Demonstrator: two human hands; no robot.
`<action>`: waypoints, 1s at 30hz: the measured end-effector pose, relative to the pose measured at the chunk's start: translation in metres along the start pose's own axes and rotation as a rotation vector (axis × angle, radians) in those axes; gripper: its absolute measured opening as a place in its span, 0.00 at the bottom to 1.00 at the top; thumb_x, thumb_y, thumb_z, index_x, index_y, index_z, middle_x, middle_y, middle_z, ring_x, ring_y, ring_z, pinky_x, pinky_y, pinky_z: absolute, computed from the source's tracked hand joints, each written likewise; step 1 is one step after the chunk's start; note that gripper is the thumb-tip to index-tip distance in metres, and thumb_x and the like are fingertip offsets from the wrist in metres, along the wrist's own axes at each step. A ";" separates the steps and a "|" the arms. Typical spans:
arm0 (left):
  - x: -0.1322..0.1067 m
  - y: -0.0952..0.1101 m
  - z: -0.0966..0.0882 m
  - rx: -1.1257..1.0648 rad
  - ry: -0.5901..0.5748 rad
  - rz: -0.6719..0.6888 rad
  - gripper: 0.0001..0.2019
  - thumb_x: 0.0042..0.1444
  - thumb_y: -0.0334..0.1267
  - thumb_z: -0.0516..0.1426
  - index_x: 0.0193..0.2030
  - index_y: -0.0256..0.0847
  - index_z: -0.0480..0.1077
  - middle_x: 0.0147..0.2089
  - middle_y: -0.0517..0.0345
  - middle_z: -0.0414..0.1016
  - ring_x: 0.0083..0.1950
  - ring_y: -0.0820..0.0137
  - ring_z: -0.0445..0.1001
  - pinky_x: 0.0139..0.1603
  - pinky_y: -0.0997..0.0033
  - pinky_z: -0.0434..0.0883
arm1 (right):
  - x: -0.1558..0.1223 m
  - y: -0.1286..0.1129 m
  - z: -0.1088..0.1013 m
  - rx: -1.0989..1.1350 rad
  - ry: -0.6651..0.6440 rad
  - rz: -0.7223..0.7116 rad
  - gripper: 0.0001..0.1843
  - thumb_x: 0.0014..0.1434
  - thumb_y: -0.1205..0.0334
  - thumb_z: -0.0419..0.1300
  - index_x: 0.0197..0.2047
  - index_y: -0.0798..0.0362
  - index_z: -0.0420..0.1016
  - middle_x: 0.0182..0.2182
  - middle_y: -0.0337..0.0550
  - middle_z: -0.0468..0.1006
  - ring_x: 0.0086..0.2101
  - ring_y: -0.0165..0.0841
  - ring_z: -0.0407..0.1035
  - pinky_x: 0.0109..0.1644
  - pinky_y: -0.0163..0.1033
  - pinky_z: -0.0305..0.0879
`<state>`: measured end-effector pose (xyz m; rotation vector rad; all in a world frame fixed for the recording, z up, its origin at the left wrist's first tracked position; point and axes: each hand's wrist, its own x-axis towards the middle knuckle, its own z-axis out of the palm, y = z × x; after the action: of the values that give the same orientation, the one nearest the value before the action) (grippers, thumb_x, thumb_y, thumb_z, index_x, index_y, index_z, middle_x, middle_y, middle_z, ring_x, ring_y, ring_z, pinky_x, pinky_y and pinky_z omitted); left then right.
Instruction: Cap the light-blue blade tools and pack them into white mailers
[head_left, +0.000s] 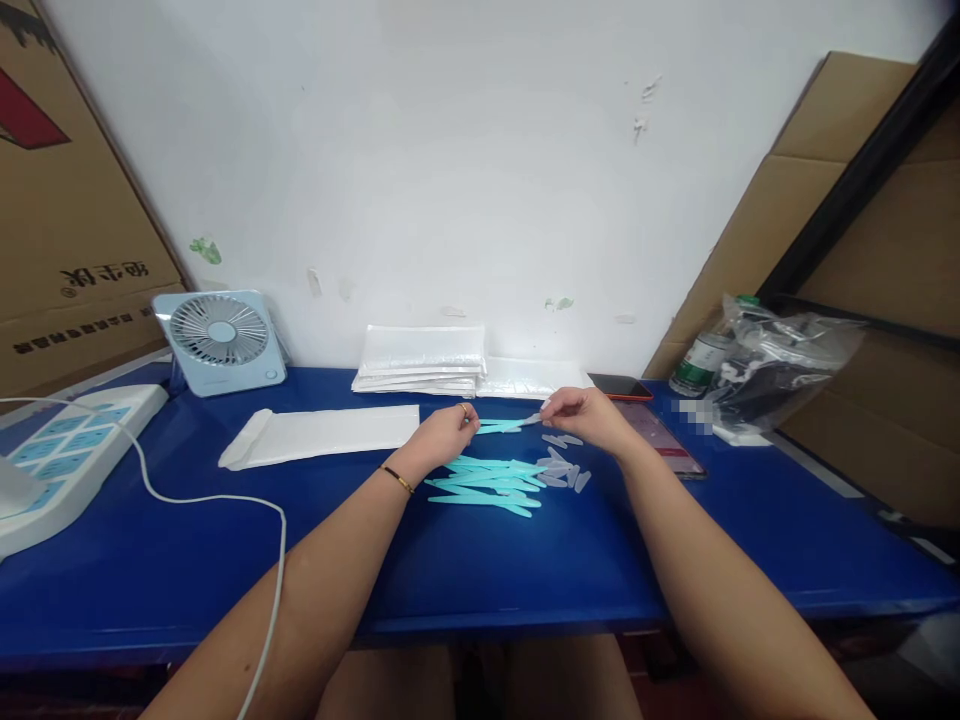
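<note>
My left hand [448, 434] is closed on the handle end of a slim teal eyebrow razor [496, 426], which points to the right. From the other side, my right hand [585, 417] pinches a small translucent cap [532, 419] at the razor's tip; how far it covers the blade is too small to tell. Just below my hands, several teal razors [487, 485] lie in a loose pile on the blue table [525, 570]. Several loose translucent caps [556, 470] lie against the right end of that pile, beneath my right hand.
Left of my hands lies a long white padded mailer [330, 435]. Stacked white mailers [420, 358] rest by the wall. A blue fan [221, 340], a power strip [71, 450] and its white cable [217, 496] occupy the left. Rightward are a phone [667, 445], a bottle [701, 362] and a plastic bag [787, 365].
</note>
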<state>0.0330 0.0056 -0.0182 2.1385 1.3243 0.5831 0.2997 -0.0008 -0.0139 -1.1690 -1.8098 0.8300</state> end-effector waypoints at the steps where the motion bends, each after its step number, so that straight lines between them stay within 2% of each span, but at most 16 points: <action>1: 0.000 0.000 0.000 0.011 0.009 0.000 0.12 0.58 0.45 0.47 0.36 0.41 0.67 0.29 0.59 0.73 0.26 0.72 0.67 0.25 0.74 0.60 | 0.000 0.000 0.000 -0.008 -0.006 -0.005 0.09 0.43 0.59 0.67 0.28 0.55 0.77 0.31 0.43 0.76 0.32 0.33 0.71 0.39 0.40 0.70; 6: 0.003 -0.003 0.002 0.018 0.012 0.030 0.12 0.58 0.44 0.48 0.37 0.41 0.67 0.29 0.59 0.72 0.26 0.72 0.67 0.24 0.74 0.60 | -0.001 -0.005 0.005 -0.017 -0.040 -0.039 0.09 0.44 0.58 0.67 0.27 0.55 0.77 0.31 0.43 0.75 0.32 0.32 0.71 0.38 0.40 0.70; 13: 0.005 -0.001 0.009 0.020 0.030 0.094 0.14 0.59 0.46 0.47 0.38 0.41 0.68 0.29 0.59 0.72 0.28 0.71 0.67 0.27 0.73 0.61 | 0.000 -0.005 0.024 0.064 -0.085 -0.066 0.07 0.42 0.61 0.67 0.26 0.54 0.77 0.31 0.42 0.76 0.32 0.31 0.72 0.39 0.38 0.69; 15: 0.006 0.001 0.010 0.054 0.033 0.105 0.13 0.59 0.45 0.47 0.39 0.42 0.69 0.32 0.58 0.73 0.31 0.70 0.69 0.32 0.72 0.63 | 0.001 -0.004 0.026 0.062 -0.097 -0.051 0.07 0.42 0.61 0.67 0.27 0.55 0.77 0.31 0.42 0.76 0.32 0.31 0.72 0.40 0.38 0.69; 17: 0.006 0.003 0.010 0.139 0.075 0.109 0.12 0.58 0.43 0.49 0.41 0.43 0.70 0.38 0.56 0.74 0.40 0.66 0.70 0.40 0.69 0.65 | 0.002 -0.002 0.021 0.012 -0.090 -0.007 0.09 0.43 0.61 0.66 0.30 0.55 0.77 0.30 0.42 0.77 0.32 0.32 0.72 0.40 0.39 0.69; 20: 0.004 0.007 0.009 0.258 0.140 0.108 0.12 0.56 0.42 0.53 0.45 0.46 0.70 0.47 0.55 0.72 0.52 0.60 0.66 0.51 0.62 0.62 | 0.001 -0.001 0.002 -0.251 -0.013 0.045 0.09 0.46 0.61 0.64 0.33 0.54 0.77 0.31 0.42 0.78 0.31 0.32 0.71 0.38 0.38 0.67; 22: 0.001 0.010 0.006 0.239 0.076 0.132 0.12 0.55 0.45 0.53 0.44 0.46 0.71 0.46 0.56 0.73 0.50 0.62 0.68 0.50 0.63 0.62 | -0.002 -0.001 -0.013 -0.464 0.005 0.100 0.08 0.47 0.63 0.62 0.33 0.53 0.78 0.29 0.42 0.77 0.29 0.32 0.69 0.35 0.37 0.65; 25: -0.004 0.014 0.004 0.164 -0.111 0.206 0.13 0.53 0.49 0.55 0.38 0.45 0.73 0.39 0.58 0.74 0.42 0.66 0.71 0.42 0.70 0.65 | -0.007 -0.003 -0.027 -0.613 -0.088 0.246 0.08 0.43 0.63 0.65 0.31 0.53 0.79 0.27 0.41 0.77 0.28 0.32 0.69 0.32 0.35 0.63; 27: -0.006 0.015 0.005 0.136 -0.194 0.227 0.13 0.49 0.50 0.57 0.35 0.45 0.73 0.36 0.59 0.75 0.39 0.67 0.71 0.37 0.73 0.65 | -0.009 -0.005 -0.029 -0.644 -0.141 0.306 0.08 0.41 0.64 0.66 0.29 0.53 0.78 0.28 0.41 0.77 0.28 0.32 0.69 0.31 0.34 0.62; 30: -0.005 0.013 0.010 0.105 -0.249 0.189 0.12 0.50 0.49 0.56 0.31 0.44 0.73 0.33 0.59 0.75 0.33 0.69 0.71 0.30 0.75 0.63 | -0.009 -0.007 -0.024 -0.679 -0.168 0.332 0.03 0.42 0.66 0.65 0.25 0.53 0.77 0.27 0.42 0.78 0.27 0.32 0.69 0.29 0.34 0.60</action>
<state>0.0455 -0.0062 -0.0173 2.3509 1.0462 0.3116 0.3206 -0.0089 0.0004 -1.9172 -2.1491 0.5013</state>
